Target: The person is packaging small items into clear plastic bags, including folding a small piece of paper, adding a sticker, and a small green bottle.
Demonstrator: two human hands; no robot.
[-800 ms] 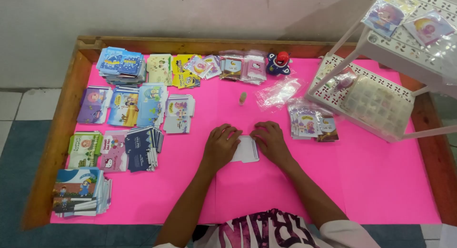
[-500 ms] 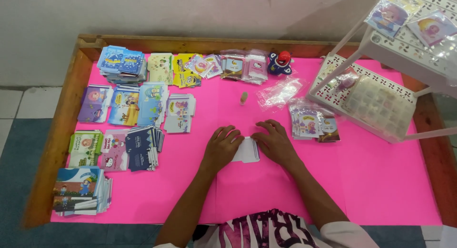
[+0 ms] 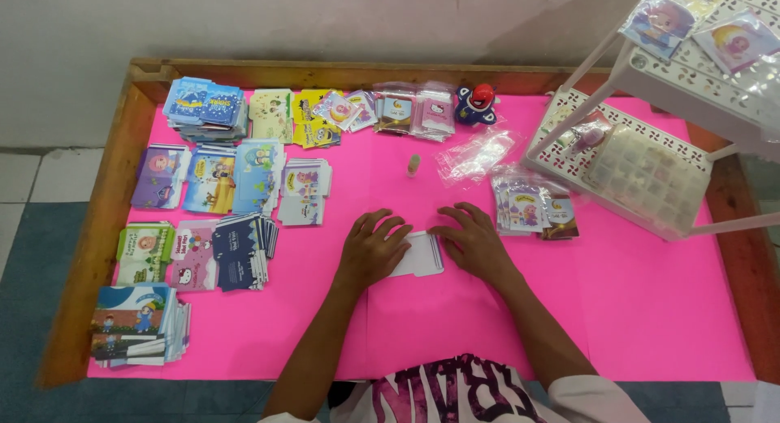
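Two hands flat on pink table cover point(image 3: 634, 309). Left hand point(image 3: 372, 248) and right hand point(image 3: 474, 242) both spread, palms down, pressing one small white card stack point(image 3: 420, 254) between them at table centre; nothing gripped.

Left side: about nine stacks of small printed cards – blue pile point(image 3: 203, 106) at the back, purple pile point(image 3: 158, 176), green-bordered pile point(image 3: 145, 251), dark navy pile point(image 3: 240, 251), nearest pile point(image 3: 134, 321) with cartoon figures on green.

Back edge: row of clear-sleeved packets point(image 3: 410, 110); one blue-and-red toy figure point(image 3: 477, 104). One small bottle point(image 3: 413, 164) upright, beside one crumpled clear bag point(image 3: 475, 156). Packet cluster point(image 3: 532, 210) just right of right hand. One white lattice rack point(image 3: 650, 167), far right
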